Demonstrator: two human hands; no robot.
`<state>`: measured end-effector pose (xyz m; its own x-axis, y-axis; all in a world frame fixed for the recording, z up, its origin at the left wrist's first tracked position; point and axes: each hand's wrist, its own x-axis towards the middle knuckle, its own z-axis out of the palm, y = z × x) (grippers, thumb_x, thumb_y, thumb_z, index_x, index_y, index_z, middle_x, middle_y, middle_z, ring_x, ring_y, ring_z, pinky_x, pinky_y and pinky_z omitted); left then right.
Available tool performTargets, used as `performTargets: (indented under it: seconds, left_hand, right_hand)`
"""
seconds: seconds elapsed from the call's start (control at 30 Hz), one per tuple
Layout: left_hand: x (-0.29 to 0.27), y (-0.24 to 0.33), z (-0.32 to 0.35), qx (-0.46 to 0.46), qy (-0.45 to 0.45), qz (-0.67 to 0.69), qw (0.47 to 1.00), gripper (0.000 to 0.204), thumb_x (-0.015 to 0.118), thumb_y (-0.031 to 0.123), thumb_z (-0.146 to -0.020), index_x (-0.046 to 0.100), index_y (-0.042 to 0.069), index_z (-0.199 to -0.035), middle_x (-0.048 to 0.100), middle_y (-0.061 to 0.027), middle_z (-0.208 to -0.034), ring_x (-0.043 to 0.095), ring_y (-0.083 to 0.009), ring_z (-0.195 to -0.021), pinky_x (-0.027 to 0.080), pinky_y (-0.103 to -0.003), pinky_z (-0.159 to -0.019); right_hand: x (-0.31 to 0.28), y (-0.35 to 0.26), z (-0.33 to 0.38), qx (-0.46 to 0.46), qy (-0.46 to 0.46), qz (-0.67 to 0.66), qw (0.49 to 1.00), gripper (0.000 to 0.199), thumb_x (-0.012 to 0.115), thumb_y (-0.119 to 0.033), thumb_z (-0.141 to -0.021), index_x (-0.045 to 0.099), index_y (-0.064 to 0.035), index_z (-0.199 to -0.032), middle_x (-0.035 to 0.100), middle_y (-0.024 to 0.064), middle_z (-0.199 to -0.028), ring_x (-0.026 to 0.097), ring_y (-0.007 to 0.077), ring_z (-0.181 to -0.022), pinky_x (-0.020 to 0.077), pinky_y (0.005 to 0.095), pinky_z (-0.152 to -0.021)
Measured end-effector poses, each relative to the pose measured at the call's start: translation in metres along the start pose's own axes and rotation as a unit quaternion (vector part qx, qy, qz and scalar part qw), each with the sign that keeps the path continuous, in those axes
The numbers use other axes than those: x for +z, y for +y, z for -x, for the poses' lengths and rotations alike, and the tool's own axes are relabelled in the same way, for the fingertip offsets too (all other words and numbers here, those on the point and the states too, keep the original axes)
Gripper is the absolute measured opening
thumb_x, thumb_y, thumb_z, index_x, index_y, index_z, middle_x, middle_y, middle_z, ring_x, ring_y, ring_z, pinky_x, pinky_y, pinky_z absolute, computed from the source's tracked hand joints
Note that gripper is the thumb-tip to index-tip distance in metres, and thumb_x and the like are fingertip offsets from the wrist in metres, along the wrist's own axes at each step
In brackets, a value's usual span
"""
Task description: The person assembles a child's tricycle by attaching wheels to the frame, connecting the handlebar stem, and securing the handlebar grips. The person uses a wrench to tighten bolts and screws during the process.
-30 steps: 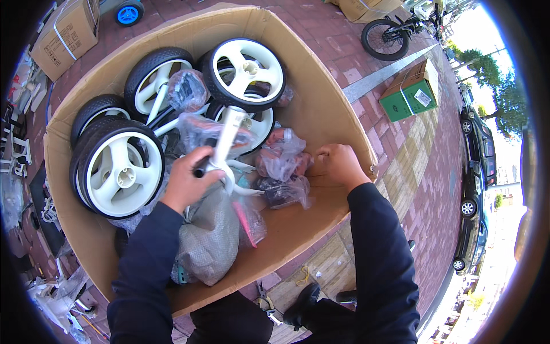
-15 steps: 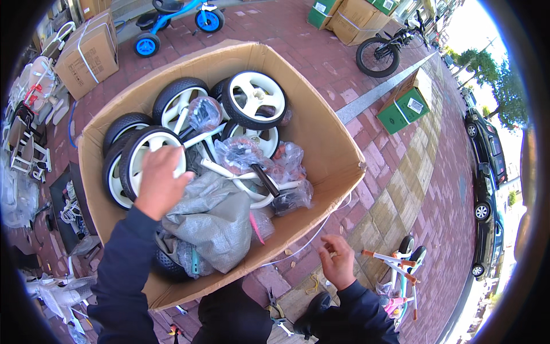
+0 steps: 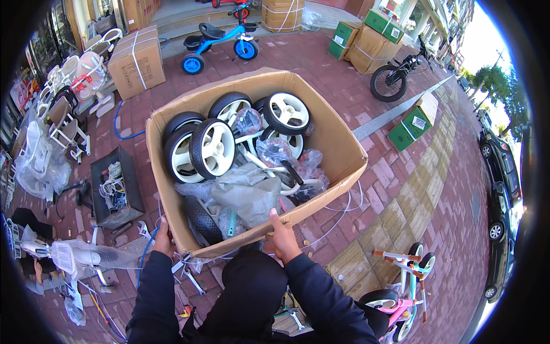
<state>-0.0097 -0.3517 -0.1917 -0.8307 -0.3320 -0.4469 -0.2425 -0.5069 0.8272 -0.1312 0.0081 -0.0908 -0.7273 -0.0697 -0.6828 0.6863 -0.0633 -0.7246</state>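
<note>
An open cardboard box stands tilted in front of me. My right hand grips its near wall, thumb over the rim. At the near left corner my left hand is closed on the box's outer side, its fingertips partly hidden. Inside lie several black-tyred wheels with white spokes, mostly at the far and left sides. Beside them are white tubes with a black grip and parts in clear plastic bags. A crumpled grey sheet covers some of the near contents.
A black metal tray of cables and wrenches lie to the left. Small bike frames stand at the right. Beyond are a blue tricycle, cartons and a black bike. Another person's hand shows at far left.
My left hand has left the wheels and gone to the box's near left corner. My right hand has come leftward onto the near rim. The box now appears smaller and farther right.
</note>
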Motion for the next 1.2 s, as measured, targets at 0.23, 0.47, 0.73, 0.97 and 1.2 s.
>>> performTargets:
  seconds: [0.23, 0.47, 0.73, 0.97, 1.2]
  left_hand:
    - [0.089, -0.017, -0.065, 0.026, -0.050, 0.135, 0.989, 0.066, 0.041, 0.065, -0.100, 0.052, 0.013, -0.138, 0.061, -0.0049, -0.125, 0.059, -0.0212, -0.115, 0.048, -0.038, -0.102]
    - [0.225, -0.042, -0.073, 0.049, -0.143, 0.186, 0.971, 0.050, 0.052, 0.047, -0.103, 0.044, 0.013, -0.139, 0.055, -0.0035, -0.129, 0.053, -0.0193, -0.121, 0.044, -0.041, -0.105]
    - [0.388, -0.148, -0.094, 0.042, -0.517, -0.253, 0.817, 0.074, 0.052, 0.048, -0.103, 0.035, -0.008, -0.149, 0.044, -0.0153, -0.150, 0.025, -0.0206, -0.146, 0.026, -0.036, -0.118]
    - [0.152, -0.179, -0.086, 0.043, -0.120, -0.588, 0.799, 0.066, 0.069, 0.031, -0.092, 0.045, -0.005, -0.142, 0.061, -0.0260, -0.131, 0.058, -0.0381, -0.125, 0.043, -0.043, -0.108]
    - [0.062, -0.188, -0.030, -0.095, -0.125, -0.764, 0.625, 0.082, 0.079, 0.045, -0.078, 0.047, 0.001, -0.139, 0.056, -0.0233, -0.137, 0.052, -0.0357, -0.132, 0.034, -0.055, -0.111]
  right_hand:
    - [-0.013, -0.018, -0.021, -0.032, 0.012, -0.086, 0.996, 0.030, 0.061, -0.016, -0.089, 0.057, 0.0097, -0.103, 0.063, 0.0175, -0.094, 0.068, 0.0336, -0.083, 0.0604, 0.0514, -0.069]
    - [-0.111, -0.129, -0.052, -0.060, 0.057, -0.051, 0.995, 0.032, 0.057, -0.015, -0.090, 0.053, 0.0086, -0.111, 0.063, 0.0180, -0.097, 0.070, 0.0385, -0.082, 0.0622, 0.0593, -0.068]
    - [-0.234, -0.144, -0.040, -0.327, 0.284, 0.040, 0.900, 0.052, 0.059, -0.015, -0.096, 0.046, 0.0051, -0.143, 0.065, 0.0125, -0.123, 0.066, 0.0162, -0.097, 0.0536, 0.0259, -0.077]
    - [-0.313, 0.095, 0.000, 0.034, 0.256, 0.054, 0.965, 0.036, 0.059, -0.012, -0.093, 0.057, 0.0028, -0.126, 0.066, 0.0094, -0.093, 0.069, 0.0215, -0.075, 0.0542, 0.0325, -0.057]
    - [-0.249, 0.243, 0.029, 0.173, 0.034, 0.183, 0.967, 0.020, 0.060, -0.015, -0.095, 0.066, -0.0022, -0.109, 0.070, 0.0050, -0.089, 0.071, 0.0157, -0.076, 0.0548, 0.0306, -0.059]
